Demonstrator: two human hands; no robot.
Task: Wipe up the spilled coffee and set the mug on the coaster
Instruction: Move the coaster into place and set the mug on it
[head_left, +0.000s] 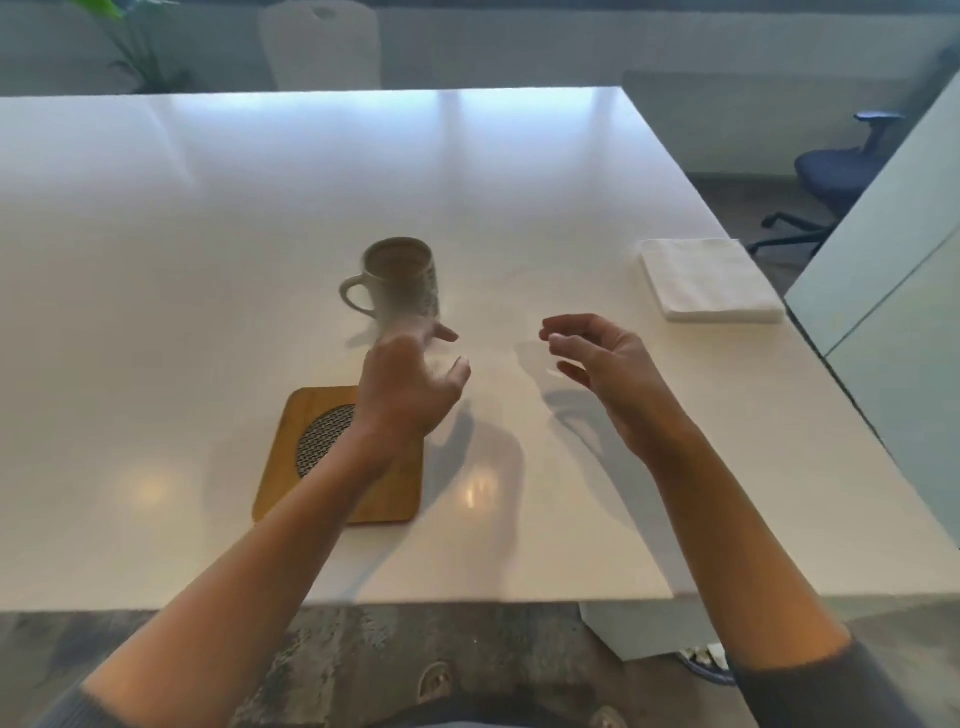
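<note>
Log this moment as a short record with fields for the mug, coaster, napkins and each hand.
mug: the mug stands upright on the white table, handle to the left, off the coaster
coaster: wooden coaster nearer the person than the mug, partly hidden by the left forearm
napkins: white napkin stack at the table's right edge, untouched
left hand: left hand open, just in front of the mug, holding nothing
right hand: right hand loosely curled, empty
spill: none clearly visible
</note>
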